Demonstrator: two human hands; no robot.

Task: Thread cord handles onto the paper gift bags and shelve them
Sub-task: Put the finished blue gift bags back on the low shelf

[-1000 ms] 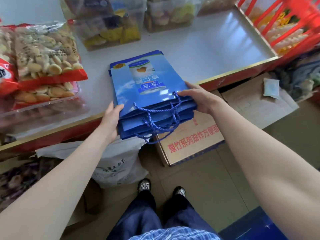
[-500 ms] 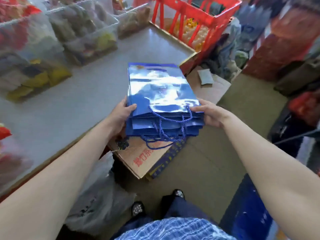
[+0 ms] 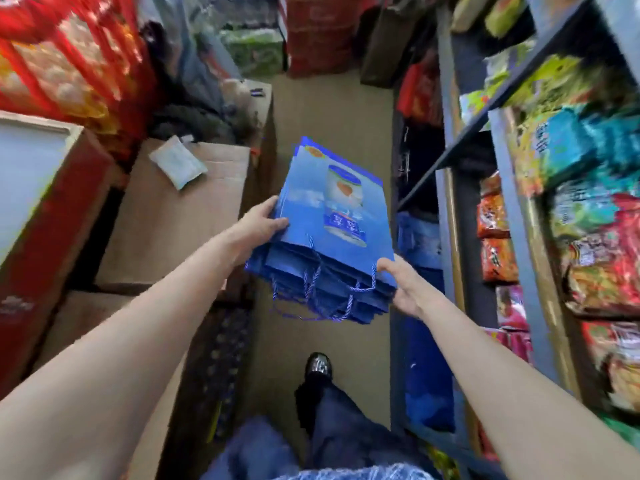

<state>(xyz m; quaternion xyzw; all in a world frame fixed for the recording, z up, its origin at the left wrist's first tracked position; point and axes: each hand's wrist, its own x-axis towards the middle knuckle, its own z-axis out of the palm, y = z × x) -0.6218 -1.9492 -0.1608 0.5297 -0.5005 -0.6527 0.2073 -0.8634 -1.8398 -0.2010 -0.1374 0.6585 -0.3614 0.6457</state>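
Brown floor (image 3: 332,109) runs down a thin aisle in a shop, with boxes on one side and shelves on the other. Nearest is a dark leg with a shiny black shoe (image 3: 318,364). Two bare arms reach out above it. They carry a flat stack of shiny blue paper gift bags (image 3: 332,230) in the air over the floor. Twisted blue cord handles (image 3: 313,289) hang from the near end of the stack. The left hand (image 3: 258,225) holds the left edge, thumb on top and fingers curled under. The right hand (image 3: 407,289) grips the near right corner the same way. To the left lies a big brown cardboard box (image 3: 173,230) with a small white packet (image 3: 178,164) on top. To the right stands a grey metal shelf rack (image 3: 453,168) full of bright snack packets (image 3: 498,223). Far back sit red bags, too blurry to read
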